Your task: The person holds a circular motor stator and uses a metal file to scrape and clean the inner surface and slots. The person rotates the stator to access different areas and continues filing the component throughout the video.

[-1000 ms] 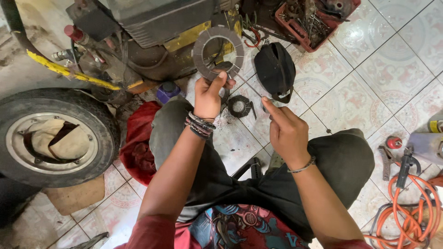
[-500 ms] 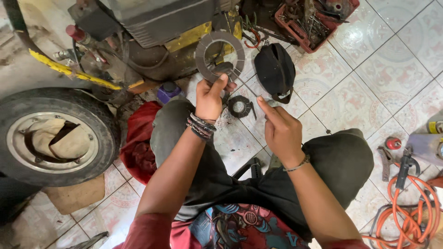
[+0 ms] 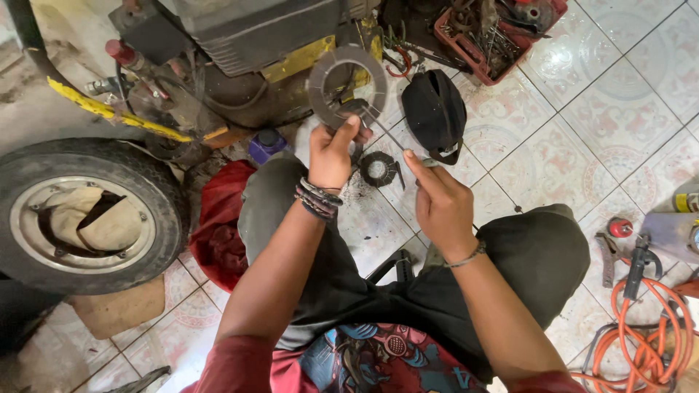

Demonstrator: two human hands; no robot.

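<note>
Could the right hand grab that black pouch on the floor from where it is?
Probably yes. The right hand sits just below the black pouch, with only bare tiles between them. But its fingers are pinching a thin tool, so it would need to let go first.

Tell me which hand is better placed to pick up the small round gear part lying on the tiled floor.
Probably the right hand: it holds only a thin metal rod, close to the small round gear part. The left hand grips the flat grey ring-shaped disc.

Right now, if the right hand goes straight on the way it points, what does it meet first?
Probably the grey ring disc held by the left hand; the right hand points its thin rod there, though depth is unclear.
</note>
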